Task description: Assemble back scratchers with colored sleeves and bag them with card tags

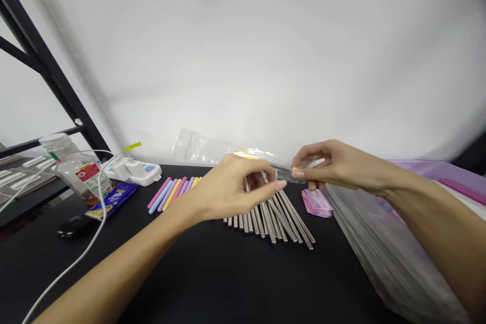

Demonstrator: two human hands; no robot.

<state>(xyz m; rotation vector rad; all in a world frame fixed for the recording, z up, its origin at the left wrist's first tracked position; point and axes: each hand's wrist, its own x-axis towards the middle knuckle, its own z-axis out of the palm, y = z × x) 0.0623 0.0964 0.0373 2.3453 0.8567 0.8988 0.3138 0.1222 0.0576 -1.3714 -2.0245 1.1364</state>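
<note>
Yellow stick (343,184): up off the table, in the right hand (341,162), running back under the palm. Right thumb and fingertips are pinched together on its front end. A narrow clear sleeve (285,174) spans the gap between the hands, its right end at those same fingertips. Left hand (231,187): thumb out, fingers curled, moderate gap between them; sleeve's left end is by the thumb, but I can't tell if it's actually gripped (fingertips hidden behind the hand).

Step in hand, my read: two-handed handling of stick and sleeve, the two brought end to end. Can't tell if the stick tip is inside the film or just against it. Next move calls for a firm left hold on the film and the stick kept in line with it; thin film would likely buckle if pushed at an angle.

Just below the hands: fanned metal tubes (266,223) on the black table (228,283), some crossing. Right of those, a small pile of pink cards (318,203); farther right, a stack of clear bags (364,233). Left of the tubes, a row of pastel sticks (172,195). Far left: white power strip (146,172), blue packet (116,198), tilted clear jar (81,172).
</note>
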